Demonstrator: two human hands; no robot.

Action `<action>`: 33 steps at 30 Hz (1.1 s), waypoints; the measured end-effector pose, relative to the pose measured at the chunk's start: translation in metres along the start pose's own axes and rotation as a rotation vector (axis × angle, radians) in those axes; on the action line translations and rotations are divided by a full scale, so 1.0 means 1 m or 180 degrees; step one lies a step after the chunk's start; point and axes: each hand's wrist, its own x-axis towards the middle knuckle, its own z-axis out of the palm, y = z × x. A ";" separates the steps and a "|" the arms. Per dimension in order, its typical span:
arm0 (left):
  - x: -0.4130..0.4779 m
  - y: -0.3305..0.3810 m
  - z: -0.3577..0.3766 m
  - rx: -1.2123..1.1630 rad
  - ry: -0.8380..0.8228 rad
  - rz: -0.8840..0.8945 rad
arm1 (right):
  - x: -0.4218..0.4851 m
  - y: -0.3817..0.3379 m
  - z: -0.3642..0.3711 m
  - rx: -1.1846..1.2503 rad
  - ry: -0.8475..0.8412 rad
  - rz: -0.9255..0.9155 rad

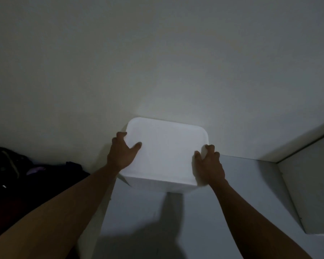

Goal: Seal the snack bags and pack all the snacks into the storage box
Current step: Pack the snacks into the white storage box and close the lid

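A white storage box (166,154) with its lid on sits against the pale wall on a grey-white surface (232,193). My left hand (123,152) grips the box's left edge, thumb on the lid and fingers curled round the side. On the other side, my right hand (209,165) holds the right edge the same way, fingers wrapped over the rim. The lid hides whatever is inside the box, and no snack bags are in sight.
The scene is dim. A heap of dark cloth or bags (26,169) lies at the left, below the wall. A white panel or ledge (307,184) angles in at the right. The wall (157,62) fills the upper view.
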 end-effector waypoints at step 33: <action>0.088 0.027 0.027 0.0405 0.0466 -0.0288 | 0.103 -0.023 0.018 0.0661 0.0521 0.0784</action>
